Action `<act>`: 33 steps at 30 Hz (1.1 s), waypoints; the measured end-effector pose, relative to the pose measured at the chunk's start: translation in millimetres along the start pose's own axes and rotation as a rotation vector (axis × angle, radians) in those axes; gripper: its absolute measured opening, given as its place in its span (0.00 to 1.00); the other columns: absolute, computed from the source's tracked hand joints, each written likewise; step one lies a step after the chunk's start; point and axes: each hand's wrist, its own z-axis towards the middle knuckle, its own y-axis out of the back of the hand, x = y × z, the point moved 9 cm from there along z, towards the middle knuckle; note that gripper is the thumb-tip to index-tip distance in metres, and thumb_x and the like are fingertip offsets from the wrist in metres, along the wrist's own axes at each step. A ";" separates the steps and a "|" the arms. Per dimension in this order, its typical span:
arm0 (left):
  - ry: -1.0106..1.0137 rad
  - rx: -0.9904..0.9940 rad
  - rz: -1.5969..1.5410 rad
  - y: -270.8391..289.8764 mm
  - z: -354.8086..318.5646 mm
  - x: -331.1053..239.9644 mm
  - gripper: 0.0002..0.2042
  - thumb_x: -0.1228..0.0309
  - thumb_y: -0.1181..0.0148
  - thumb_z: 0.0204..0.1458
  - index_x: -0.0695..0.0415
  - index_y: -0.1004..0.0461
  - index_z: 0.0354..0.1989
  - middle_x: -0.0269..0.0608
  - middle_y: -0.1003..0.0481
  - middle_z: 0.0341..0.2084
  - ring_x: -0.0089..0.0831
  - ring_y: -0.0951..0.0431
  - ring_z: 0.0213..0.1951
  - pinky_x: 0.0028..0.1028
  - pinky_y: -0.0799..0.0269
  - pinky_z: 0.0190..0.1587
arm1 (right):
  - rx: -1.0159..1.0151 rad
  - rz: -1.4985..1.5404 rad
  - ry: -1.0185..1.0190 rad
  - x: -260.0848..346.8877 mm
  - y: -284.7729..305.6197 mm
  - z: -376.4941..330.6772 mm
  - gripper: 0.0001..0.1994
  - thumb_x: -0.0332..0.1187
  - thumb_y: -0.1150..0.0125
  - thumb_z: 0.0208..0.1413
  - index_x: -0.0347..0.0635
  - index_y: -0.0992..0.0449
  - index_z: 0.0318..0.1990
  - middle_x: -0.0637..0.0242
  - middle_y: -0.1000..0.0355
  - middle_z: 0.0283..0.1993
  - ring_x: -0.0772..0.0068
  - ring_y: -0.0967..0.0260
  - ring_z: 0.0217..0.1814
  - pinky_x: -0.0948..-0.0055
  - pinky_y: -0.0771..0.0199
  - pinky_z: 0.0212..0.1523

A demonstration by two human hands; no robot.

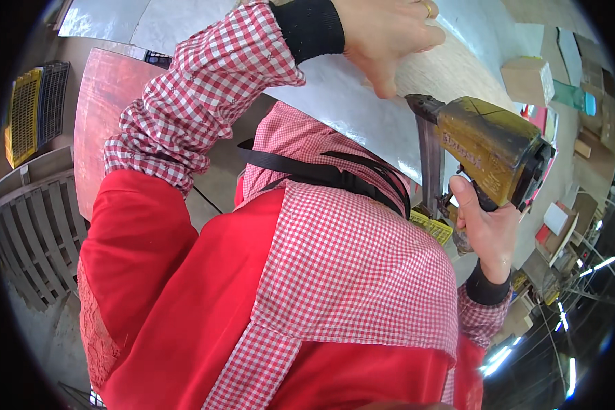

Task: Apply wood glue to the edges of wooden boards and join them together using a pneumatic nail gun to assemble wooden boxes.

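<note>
A nail gun with a worn yellow-and-black body [482, 147] is in my right hand [488, 229], whose fingers wrap its grip with the thumb raised along the side. Its dark nose points left, at the near end of a pale wooden board [451, 72]. The board lies on a shiny metal-topped table [352, 109]. My left hand [389, 34] rests on the board, thumb and fingers apart, partly cut off by the upper edge of the view. A ring shows on one finger.
A reddish panel [116, 102] stands at the left, beside yellow and black plastic crates [34, 113]. A grey slatted chair or rack [37, 232] is lower left. A cardboard box [526, 82] sits right of the table. Part of a yellow crate [432, 227] shows below the table's edge.
</note>
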 end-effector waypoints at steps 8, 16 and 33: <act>0.009 -0.190 0.276 -4.1 -4.0 -0.2 0.35 0.56 0.25 0.29 0.61 0.27 0.49 0.61 0.30 0.50 0.55 0.30 0.54 0.47 0.35 0.55 | -0.009 -0.238 0.210 27.5 2.3 2.7 0.20 0.35 0.26 0.53 0.33 0.23 0.49 0.73 0.25 0.31 0.84 0.34 0.22 0.80 0.36 0.22; 0.395 -0.523 0.004 -17.1 -127.2 -21.5 0.53 0.47 0.25 0.35 0.62 0.43 0.69 0.65 0.33 0.52 0.58 0.32 0.54 0.46 0.36 0.60 | -0.012 -0.153 0.503 27.7 -8.1 -20.3 0.20 0.31 0.26 0.52 0.35 0.26 0.51 0.71 0.25 0.32 0.82 0.33 0.22 0.79 0.35 0.21; 0.596 -0.606 0.041 10.2 68.1 166.2 0.17 0.59 0.38 0.54 0.62 0.23 0.42 0.53 0.21 0.36 0.47 0.21 0.40 0.42 0.26 0.46 | -0.343 -0.090 -0.053 -101.5 102.2 -104.0 0.23 0.26 0.29 0.51 0.30 0.28 0.54 0.62 0.22 0.47 0.72 0.26 0.48 0.69 0.27 0.52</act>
